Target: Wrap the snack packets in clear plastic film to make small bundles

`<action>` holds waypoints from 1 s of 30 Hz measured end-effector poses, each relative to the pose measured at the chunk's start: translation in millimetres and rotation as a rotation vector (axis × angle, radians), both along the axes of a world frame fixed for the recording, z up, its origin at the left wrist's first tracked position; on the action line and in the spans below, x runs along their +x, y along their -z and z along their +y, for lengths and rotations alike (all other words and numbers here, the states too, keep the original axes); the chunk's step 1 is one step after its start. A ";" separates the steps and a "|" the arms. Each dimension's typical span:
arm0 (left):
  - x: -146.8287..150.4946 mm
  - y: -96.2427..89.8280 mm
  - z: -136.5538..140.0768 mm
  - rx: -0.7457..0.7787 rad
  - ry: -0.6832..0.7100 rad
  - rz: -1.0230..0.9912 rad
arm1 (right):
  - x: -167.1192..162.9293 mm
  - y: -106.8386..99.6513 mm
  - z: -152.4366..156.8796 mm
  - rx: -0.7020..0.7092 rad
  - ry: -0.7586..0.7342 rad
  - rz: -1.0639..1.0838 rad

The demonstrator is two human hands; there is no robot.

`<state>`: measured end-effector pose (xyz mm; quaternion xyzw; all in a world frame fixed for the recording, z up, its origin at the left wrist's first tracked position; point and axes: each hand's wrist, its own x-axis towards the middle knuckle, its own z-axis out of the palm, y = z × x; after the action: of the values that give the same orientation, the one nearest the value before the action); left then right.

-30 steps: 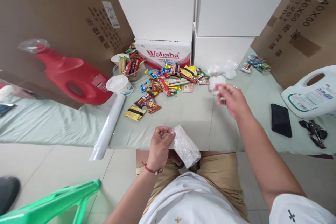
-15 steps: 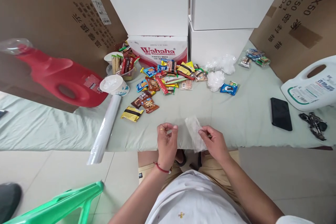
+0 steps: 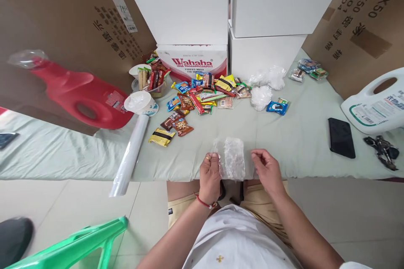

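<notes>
A small clear plastic bag (image 3: 234,159), crinkled and flat, hangs over the front edge of the table between my hands. My left hand (image 3: 210,178) pinches its left side between thumb and fingers. Just right of the bag is my right hand (image 3: 268,170), its thumb and fingertips pressed together. A narrow gap shows between those fingertips and the visible edge of the bag, and I cannot make out whether thin film is in them. Beyond my hands, wrapped snacks (image 3: 197,97) lie in a loose heap, with a yellow packet (image 3: 161,137) nearest on the left.
A roll of plastic film (image 3: 130,157) overhangs the front edge beside a paper cup (image 3: 142,104) and a red jug (image 3: 85,92). Crumpled clear bags (image 3: 261,97) and a blue packet (image 3: 277,106) lie mid-table. Rightward are a phone (image 3: 341,138), keys (image 3: 382,151) and a white jug (image 3: 375,107).
The bag has passed from my right hand's grip to my left hand's, and now faces up more broadly. My right hand has moved slightly right, off the bag's visible part.
</notes>
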<state>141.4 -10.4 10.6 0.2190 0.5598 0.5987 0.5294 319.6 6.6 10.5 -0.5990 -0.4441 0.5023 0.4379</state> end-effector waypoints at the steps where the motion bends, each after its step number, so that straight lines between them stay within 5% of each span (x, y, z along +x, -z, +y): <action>1: 0.4 -0.4 -1.0 -0.002 -0.006 0.002 | 2.6 -1.0 -1.1 0.043 0.009 -0.062; 6: 6.0 -4.8 -4.9 0.031 -0.014 0.018 | -10.5 -3.2 -6.7 -0.012 -0.225 -0.110; 10: 9.9 -13.9 -7.5 0.010 0.080 -0.018 | -40.3 0.0 -9.2 -0.186 -0.323 0.184; 13: 4.9 -19.8 -7.1 -0.023 0.091 -0.073 | -48.5 -1.1 -8.2 -0.239 -0.271 0.363; 17: -15.4 -20.8 -2.3 -0.044 -0.007 -0.067 | -27.3 -7.7 -0.7 -0.259 -0.149 0.342; 24: -41.6 -13.5 9.4 -0.093 -0.037 -0.057 | 52.6 -3.1 7.6 -0.139 0.024 0.115; 30: -36.9 -3.1 16.9 -0.106 -0.041 -0.031 | 84.8 -4.4 -6.0 0.160 0.156 -0.458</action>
<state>104.5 6.5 13.7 0.1695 0.5869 0.5822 0.5365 404.3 0.7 14.9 -0.6930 -0.5225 0.2813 0.4094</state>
